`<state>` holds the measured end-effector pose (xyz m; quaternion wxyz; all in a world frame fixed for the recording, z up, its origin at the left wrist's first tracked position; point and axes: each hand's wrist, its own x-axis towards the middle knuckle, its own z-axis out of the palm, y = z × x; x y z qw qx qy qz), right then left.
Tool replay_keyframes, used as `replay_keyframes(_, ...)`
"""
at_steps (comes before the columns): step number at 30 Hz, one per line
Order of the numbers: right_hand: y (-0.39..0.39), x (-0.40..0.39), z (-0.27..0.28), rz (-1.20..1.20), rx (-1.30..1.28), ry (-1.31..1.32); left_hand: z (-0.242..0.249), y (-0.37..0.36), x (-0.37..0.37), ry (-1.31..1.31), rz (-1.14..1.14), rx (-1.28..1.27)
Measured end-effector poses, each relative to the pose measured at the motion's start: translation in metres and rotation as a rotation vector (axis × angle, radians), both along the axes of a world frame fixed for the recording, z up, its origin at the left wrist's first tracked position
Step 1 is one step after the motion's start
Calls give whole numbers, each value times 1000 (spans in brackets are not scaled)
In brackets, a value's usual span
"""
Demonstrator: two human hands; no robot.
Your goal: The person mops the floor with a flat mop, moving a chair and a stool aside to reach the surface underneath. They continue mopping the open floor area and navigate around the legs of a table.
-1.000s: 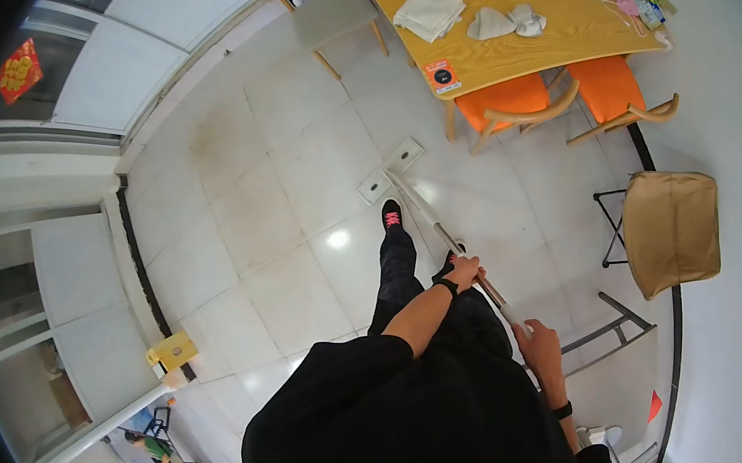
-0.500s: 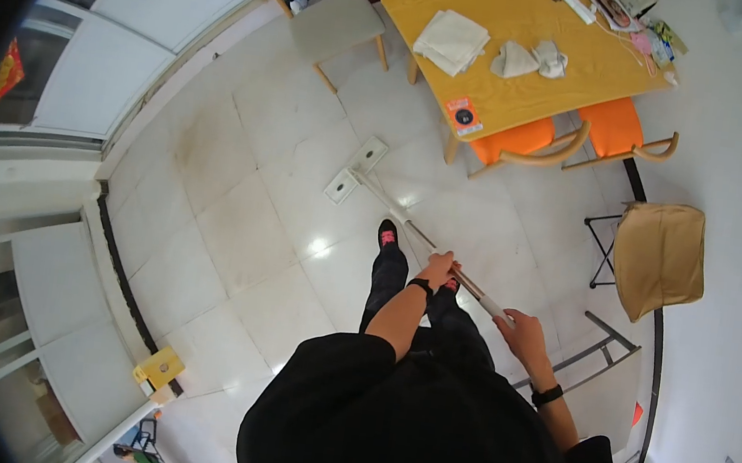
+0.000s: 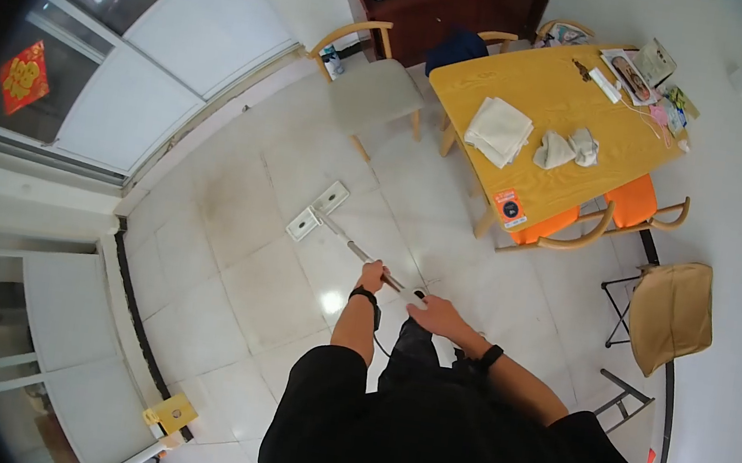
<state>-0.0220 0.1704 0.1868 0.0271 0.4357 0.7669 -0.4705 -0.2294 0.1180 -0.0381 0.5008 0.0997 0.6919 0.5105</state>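
Observation:
A flat mop [image 3: 318, 211] with a white rectangular head rests on the tiled floor [image 3: 278, 294], ahead and a little left of me. Its pole slants back toward my body. My left hand [image 3: 373, 276] is wrapped round the middle of the pole, and a dark band with a thin cord sits on that wrist. Closer to me, my right hand [image 3: 437, 317] grips the white upper end of the handle. Brownish smudges mark the tiles to the left of the mop head.
A wooden table [image 3: 465, 85] with folded cloths [image 3: 498, 131] stands ahead right, orange chairs [image 3: 633, 200] tucked beside it. A grey-seated chair [image 3: 375, 93] is ahead. A tan folding chair [image 3: 674, 314] stands at right. A yellow box [image 3: 172, 413] lies by the left wall.
The mop head has slid left and slightly forward across the floor. Both hands have moved left with the pole, and the view has shifted toward the far cabinet.

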Motion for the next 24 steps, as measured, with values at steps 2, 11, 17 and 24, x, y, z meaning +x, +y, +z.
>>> replay_keyframes(2, -9, -33, 16, 72, -353, -150, 11, -23, -27, 301, -263, 177)
replay_keyframes(11, -36, -16, 36, 277, -555, -78, 43, -51, 21, -303, 360, -58)
replay_keyframes(17, -17, 44, 21, 281, -504, -100, 15, -53, 70, -31, 71, 77)
replay_keyframes(24, 23, 170, 39, 170, -637, -105, 63, -30, 187, 792, -584, 37)
